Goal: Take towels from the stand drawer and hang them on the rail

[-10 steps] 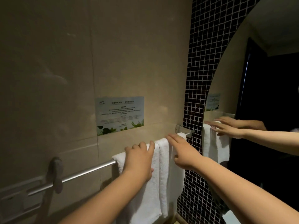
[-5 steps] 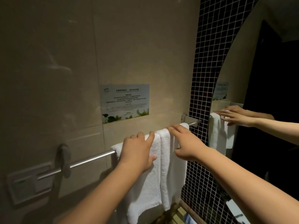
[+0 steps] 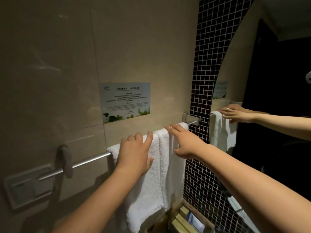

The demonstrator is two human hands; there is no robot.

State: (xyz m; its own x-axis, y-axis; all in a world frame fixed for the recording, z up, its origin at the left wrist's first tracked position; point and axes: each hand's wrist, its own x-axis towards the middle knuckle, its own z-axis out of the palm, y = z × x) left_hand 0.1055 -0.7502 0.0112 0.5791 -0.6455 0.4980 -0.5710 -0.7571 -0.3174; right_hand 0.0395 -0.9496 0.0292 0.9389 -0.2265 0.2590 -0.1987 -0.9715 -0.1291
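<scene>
- Towels: two white ones hang side by side over the rail (image 3: 90, 159), toward its right end, their edges touching; the left towel (image 3: 148, 187) drapes lower at the near side than the right towel (image 3: 170, 165).
- Rail is a metal bar fixed to the beige tiled wall, with one bracket (image 3: 64, 161) at the left and another bracket (image 3: 189, 117) at the right, beside the dark mosaic strip (image 3: 207, 64).
- Left hand (image 3: 134, 153) lies flat and spread on the left towel, fingers curled over the top fold at the rail, thumb pressed against the cloth.
- Right hand (image 3: 185, 142) rests open on the right towel, fingers stretched along the fold, gripping nothing.
- Printed notice (image 3: 125, 101) with green leaves is stuck to the wall just above the towels.
- Mirror (image 3: 269, 81) at the far right reflects both hands and the white cloth.
</scene>
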